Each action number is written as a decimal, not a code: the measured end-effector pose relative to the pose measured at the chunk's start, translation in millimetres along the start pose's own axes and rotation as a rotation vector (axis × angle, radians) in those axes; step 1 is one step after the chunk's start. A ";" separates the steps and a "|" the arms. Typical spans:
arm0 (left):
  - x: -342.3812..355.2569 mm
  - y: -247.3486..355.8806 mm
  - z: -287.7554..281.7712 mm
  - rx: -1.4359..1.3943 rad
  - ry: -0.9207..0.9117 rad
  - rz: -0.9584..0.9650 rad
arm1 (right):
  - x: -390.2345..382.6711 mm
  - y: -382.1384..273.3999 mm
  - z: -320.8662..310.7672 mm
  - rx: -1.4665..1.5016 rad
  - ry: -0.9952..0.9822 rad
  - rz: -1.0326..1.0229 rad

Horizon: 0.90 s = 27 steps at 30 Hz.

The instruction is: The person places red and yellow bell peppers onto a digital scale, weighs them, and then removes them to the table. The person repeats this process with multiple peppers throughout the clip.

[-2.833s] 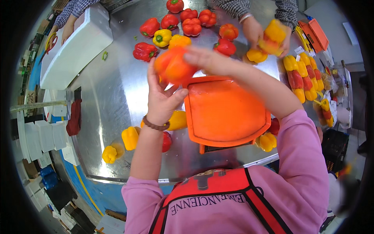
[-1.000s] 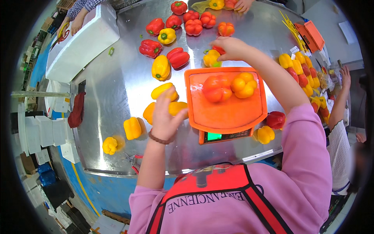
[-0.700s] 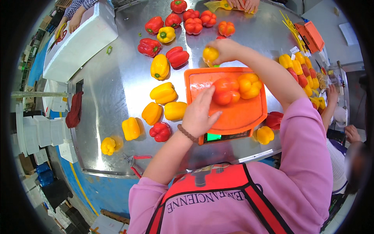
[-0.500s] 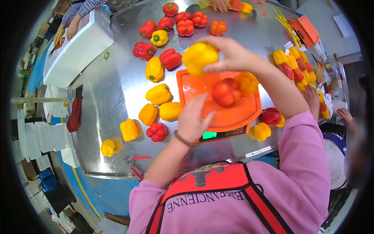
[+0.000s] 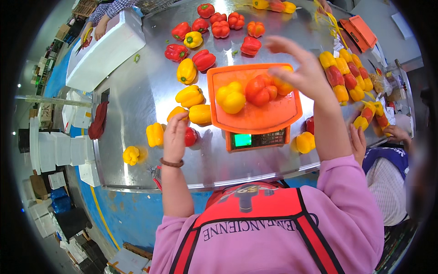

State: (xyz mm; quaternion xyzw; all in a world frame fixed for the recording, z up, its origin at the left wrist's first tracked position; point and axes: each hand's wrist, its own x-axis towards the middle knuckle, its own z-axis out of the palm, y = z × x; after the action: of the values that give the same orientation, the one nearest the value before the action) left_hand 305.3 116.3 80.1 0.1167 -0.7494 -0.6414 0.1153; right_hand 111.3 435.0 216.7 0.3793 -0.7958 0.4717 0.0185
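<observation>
An orange tray (image 5: pixel 255 119) rests on a weighing scale (image 5: pixel 258 139) with a lit green display. On it lie a yellow bell pepper (image 5: pixel 230 97), a red bell pepper (image 5: pixel 259 91) and another yellow one partly hidden by my right hand (image 5: pixel 303 73). That hand hovers over the tray's right side, fingers spread, holding nothing. My left hand (image 5: pixel 174 139) is left of the tray, among loose peppers, its fingers stretched out. Its fingertips are by a yellow pepper (image 5: pixel 175 112), and a red pepper (image 5: pixel 190 136) is partly behind it; contact is unclear.
More red and yellow peppers (image 5: pixel 204 60) lie across the metal table (image 5: pixel 132 105). Pliers (image 5: pixel 156 176) sit near its front edge. A white foam box (image 5: pixel 107 52) stands at the far left. Packed rows of peppers (image 5: pixel 349 77) lie right, beside a co-worker's hands (image 5: pixel 358 141).
My right hand has let go of the yellow pepper, which now sits on the tray, and has moved right. My left hand has gone from the tray leftward to the loose peppers.
</observation>
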 end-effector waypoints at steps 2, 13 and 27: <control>-12.3 2.6 -21.9 -0.075 -0.037 -0.132 | -23.5 9.3 -15.3 0.234 0.260 0.105; -47.4 -13.9 -57.2 0.463 0.335 0.090 | -113.9 -2.7 -27.8 0.464 0.447 0.163; -36.9 32.8 7.1 1.152 0.388 0.132 | -130.8 40.6 28.3 -0.219 0.253 0.241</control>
State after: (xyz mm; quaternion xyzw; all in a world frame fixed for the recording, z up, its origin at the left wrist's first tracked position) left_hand 337.0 139.9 110.6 0.2283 -0.9468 -0.0917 0.2075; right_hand 188.5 500.9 120.4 0.2146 -0.8733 0.4251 0.1029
